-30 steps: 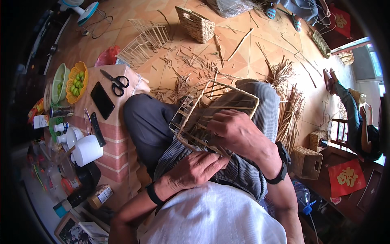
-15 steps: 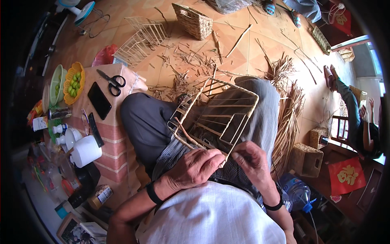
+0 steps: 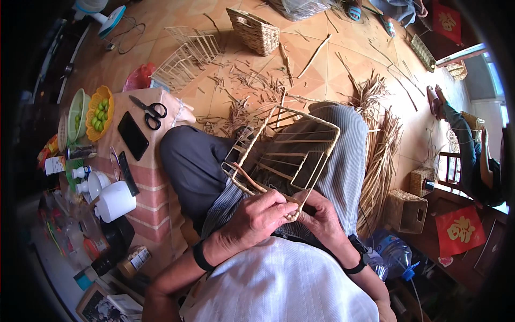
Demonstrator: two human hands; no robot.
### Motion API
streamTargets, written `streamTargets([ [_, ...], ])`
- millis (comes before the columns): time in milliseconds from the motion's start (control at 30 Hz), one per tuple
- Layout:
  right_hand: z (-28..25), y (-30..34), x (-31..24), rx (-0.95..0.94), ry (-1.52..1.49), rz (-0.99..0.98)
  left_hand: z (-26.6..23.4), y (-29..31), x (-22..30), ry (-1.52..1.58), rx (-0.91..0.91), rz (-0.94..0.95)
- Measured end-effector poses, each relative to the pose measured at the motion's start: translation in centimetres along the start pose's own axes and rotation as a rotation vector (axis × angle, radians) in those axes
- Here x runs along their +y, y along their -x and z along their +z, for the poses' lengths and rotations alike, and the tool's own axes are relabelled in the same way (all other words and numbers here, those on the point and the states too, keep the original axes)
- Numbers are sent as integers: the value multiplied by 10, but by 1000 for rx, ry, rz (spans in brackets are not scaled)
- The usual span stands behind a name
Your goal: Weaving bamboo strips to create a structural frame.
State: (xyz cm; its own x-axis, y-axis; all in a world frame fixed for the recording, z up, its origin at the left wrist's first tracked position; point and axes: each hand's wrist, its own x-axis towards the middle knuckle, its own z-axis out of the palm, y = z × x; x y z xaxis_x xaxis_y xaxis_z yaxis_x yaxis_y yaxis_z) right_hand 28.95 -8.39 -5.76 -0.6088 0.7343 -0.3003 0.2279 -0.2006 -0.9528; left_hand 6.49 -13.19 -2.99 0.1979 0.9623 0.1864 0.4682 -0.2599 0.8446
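A basket frame (image 3: 284, 110) of thin rods rests tilted across my lap, its rim partly wound with tan plant strand. My left hand (image 3: 263, 216) is closed round the frame's near corner, thumb and forefinger pressed on the wrapped rim. Against the other side of that same corner, my right hand (image 3: 322, 219) has its fingers curled in, touching the rim; its fingertips are partly hidden behind the frame. A loose brown strip (image 3: 249, 177) sticks out from the rim beside my left hand.
On the left, a cloth-covered table holds scissors (image 3: 152, 114), a phone (image 3: 132, 136) and a yellow fruit basket (image 3: 100, 114). Dried stalks (image 3: 382, 155) lie by my right knee. A finished woven basket (image 3: 253, 31) and bare frames (image 3: 188, 56) stand on the scrap-strewn floor; another person sits far right.
My right hand has moved in under the frame's near corner, left and slightly down, closer to my left hand. My left hand keeps its grip on the rim.
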Motion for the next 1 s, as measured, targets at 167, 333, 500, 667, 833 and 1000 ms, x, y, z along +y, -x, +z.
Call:
streamTargets([
  [167, 4, 0, -7, 4, -21, 5, 1, 0, -6, -78, -91, 33],
  [333, -2, 4, -2, -23, 8, 3, -2, -1, -5, -116, -142, 30],
  [500, -21, 8, -4, -46, 41, 69, -2, 1, -11, 9, -99, 41],
  [667, -40, 4, -19, -118, -2, 129, -1, 3, -11, 26, -112, 52],
  [833, -29, 5, -39, -85, -134, 272, -11, 3, -23, -26, -95, 153],
  [1000, -19, 12, -38, 54, 65, 186, -30, -1, -27, -94, -87, 96],
])
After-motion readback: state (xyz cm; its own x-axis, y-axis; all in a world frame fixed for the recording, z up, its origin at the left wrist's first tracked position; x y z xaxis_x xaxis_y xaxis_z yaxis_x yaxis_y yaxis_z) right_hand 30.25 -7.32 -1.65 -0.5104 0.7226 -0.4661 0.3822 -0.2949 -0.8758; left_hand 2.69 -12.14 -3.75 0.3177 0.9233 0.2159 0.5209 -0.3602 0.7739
